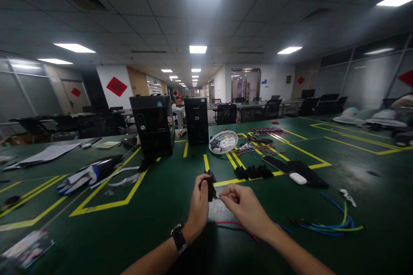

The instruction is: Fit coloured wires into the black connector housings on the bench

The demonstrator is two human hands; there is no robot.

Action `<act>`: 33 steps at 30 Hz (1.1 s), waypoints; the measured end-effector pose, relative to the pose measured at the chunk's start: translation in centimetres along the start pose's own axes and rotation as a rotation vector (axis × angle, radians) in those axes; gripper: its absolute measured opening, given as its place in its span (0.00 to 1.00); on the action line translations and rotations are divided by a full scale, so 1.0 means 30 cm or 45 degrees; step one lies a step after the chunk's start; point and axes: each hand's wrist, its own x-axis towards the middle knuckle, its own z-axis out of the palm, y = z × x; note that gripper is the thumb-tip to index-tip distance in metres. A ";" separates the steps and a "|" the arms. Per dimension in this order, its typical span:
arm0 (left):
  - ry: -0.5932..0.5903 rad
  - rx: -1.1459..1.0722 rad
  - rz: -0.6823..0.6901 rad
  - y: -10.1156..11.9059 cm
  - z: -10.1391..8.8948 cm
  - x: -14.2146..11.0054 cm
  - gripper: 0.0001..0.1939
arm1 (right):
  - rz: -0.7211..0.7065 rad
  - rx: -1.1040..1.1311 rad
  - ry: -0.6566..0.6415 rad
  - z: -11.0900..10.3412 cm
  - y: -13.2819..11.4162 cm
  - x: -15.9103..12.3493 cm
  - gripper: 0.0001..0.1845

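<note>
My left hand [199, 205], with a dark watch at the wrist, is closed round a small black connector block [211, 185] held upright above the green table [155, 210]. My right hand [240, 203] sits just to its right, thumb and forefinger pinched together on something thin at the block's side; what it grips is too small to name. Red and black wires [237, 226] lie on the table under my right wrist.
A row of black connectors [253, 172], a phone [276, 164], a white case [297, 178] and a white fan grille [223, 142] lie ahead. Two black computer towers [153, 126] stand beyond. Blue, green and yellow cables [332, 225] are at right, gloves [85, 176] at left.
</note>
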 end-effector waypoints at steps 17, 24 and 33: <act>-0.065 0.619 -0.019 -0.106 0.103 0.328 0.17 | -0.388 -0.712 -0.262 0.049 0.045 -0.088 0.10; -0.067 1.139 0.030 -0.168 0.196 0.366 0.16 | -0.238 -0.942 -0.240 -0.137 0.136 -0.033 0.11; -0.139 1.595 0.063 -0.158 0.137 0.374 0.17 | -0.217 -0.946 -0.370 -0.143 0.139 -0.036 0.14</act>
